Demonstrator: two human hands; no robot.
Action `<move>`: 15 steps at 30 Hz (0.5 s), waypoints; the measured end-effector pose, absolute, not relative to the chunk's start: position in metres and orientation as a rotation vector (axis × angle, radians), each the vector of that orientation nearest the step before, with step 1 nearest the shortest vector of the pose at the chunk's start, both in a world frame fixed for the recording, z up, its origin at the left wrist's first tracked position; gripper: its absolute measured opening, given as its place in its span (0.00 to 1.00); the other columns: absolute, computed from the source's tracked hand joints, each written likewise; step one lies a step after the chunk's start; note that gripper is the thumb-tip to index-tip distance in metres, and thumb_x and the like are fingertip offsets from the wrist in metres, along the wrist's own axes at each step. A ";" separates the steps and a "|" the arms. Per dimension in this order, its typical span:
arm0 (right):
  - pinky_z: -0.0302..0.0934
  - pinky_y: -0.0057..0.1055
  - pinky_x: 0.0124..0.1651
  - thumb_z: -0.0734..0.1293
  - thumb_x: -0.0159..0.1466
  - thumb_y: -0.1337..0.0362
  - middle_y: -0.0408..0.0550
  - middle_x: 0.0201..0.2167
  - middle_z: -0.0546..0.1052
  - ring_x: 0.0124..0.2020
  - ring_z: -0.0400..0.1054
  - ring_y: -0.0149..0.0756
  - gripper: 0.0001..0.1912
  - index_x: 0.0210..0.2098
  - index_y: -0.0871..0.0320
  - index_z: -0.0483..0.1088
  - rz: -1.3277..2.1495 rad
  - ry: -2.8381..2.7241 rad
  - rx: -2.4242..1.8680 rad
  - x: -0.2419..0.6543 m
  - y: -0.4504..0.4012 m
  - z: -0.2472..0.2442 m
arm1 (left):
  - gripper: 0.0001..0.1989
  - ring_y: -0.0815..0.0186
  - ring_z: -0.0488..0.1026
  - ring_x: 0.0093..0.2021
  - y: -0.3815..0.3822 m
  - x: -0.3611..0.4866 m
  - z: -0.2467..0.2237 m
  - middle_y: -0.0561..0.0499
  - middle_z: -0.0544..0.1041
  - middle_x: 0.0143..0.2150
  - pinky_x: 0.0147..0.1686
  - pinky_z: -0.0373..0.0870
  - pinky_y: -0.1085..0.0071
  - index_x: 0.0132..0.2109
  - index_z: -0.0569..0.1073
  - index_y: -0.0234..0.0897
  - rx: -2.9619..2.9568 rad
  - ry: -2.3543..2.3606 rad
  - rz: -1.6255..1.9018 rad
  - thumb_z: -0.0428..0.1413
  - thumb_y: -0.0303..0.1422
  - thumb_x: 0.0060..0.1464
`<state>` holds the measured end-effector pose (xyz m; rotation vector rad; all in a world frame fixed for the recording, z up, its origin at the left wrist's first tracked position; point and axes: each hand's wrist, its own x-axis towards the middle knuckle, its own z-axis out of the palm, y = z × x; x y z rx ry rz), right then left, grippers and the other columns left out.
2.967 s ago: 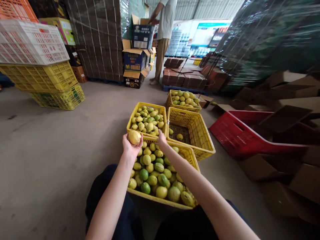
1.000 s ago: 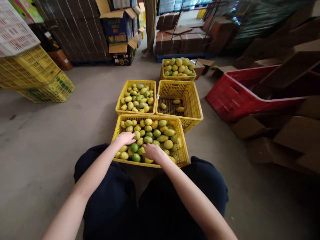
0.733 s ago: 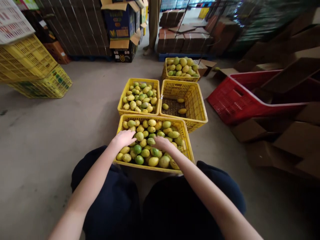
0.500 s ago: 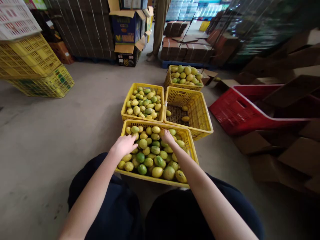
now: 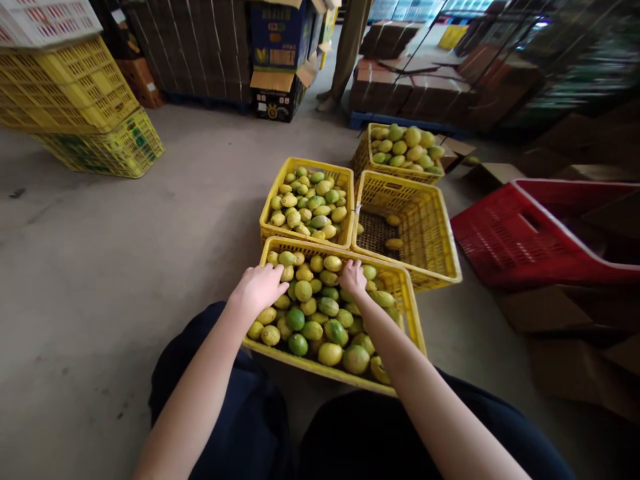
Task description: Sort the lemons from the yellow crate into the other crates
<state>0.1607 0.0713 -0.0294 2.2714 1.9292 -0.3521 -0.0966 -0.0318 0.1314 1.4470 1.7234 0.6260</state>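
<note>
Yellow and green lemons (image 5: 330, 355) fill the near yellow crate (image 5: 320, 373) in front of my knees. Over its left side is my left hand (image 5: 260, 288), fingers apart and resting on the fruit, with nothing seen in its grip. My right hand (image 5: 353, 279) reaches in near the far rim, its fingers curled down among the lemons; what they hold, if anything, is hidden. Behind stand a crate of smaller lemons (image 5: 313, 203) on the left and a crate with a few lemons at its bottom (image 5: 425, 227) on the right.
Farther back is another full lemon crate (image 5: 407, 148). A red crate (image 5: 490, 233) and cardboard boxes (image 5: 550, 310) lie on the right. Stacked yellow crates (image 5: 107, 143) stand at the left. A person's leg (image 5: 347, 53) shows near the boxes at the back.
The view has shifted, so the crates sit farther right in the picture. Both hands remain over the near crate, with only slight changes in the fingers.
</note>
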 end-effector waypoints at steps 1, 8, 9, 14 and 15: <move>0.67 0.36 0.46 0.63 0.63 0.71 0.66 0.60 0.63 0.58 0.64 0.51 0.22 0.57 0.63 0.62 -0.339 1.949 2.251 0.161 0.071 -0.029 | 0.15 0.43 0.69 0.61 -0.032 -0.096 0.132 0.45 0.76 0.38 0.63 0.59 0.53 0.27 0.66 0.40 1.438 1.717 0.630 0.66 0.24 0.45; 0.66 0.38 0.46 0.64 0.66 0.67 0.66 0.57 0.66 0.54 0.67 0.50 0.23 0.60 0.63 0.60 -0.287 1.994 2.167 0.170 0.055 -0.034 | 0.16 0.42 0.60 0.68 -0.032 -0.100 0.140 0.45 0.75 0.36 0.65 0.55 0.56 0.24 0.65 0.40 1.149 1.601 0.762 0.65 0.20 0.43; 0.66 0.38 0.46 0.64 0.66 0.67 0.67 0.58 0.65 0.54 0.67 0.51 0.24 0.60 0.63 0.60 -0.278 1.992 2.168 0.171 0.052 -0.036 | 0.16 0.42 0.59 0.68 -0.032 -0.101 0.141 0.45 0.75 0.36 0.66 0.55 0.56 0.24 0.66 0.40 1.139 1.603 0.772 0.65 0.20 0.43; 0.66 0.39 0.45 0.57 0.69 0.71 0.71 0.56 0.66 0.54 0.67 0.53 0.20 0.59 0.66 0.63 -0.199 1.949 2.234 0.162 0.050 -0.045 | 0.09 0.43 0.69 0.61 -0.030 -0.103 0.149 0.44 0.79 0.40 0.64 0.59 0.54 0.30 0.72 0.39 1.406 1.749 0.577 0.65 0.27 0.47; 0.66 0.39 0.45 0.55 0.69 0.72 0.72 0.55 0.67 0.53 0.68 0.53 0.19 0.58 0.66 0.64 -0.181 1.935 2.256 0.160 0.051 -0.046 | 0.06 0.43 0.71 0.60 -0.031 -0.103 0.152 0.42 0.80 0.43 0.63 0.60 0.53 0.35 0.74 0.39 1.514 1.766 0.454 0.64 0.29 0.50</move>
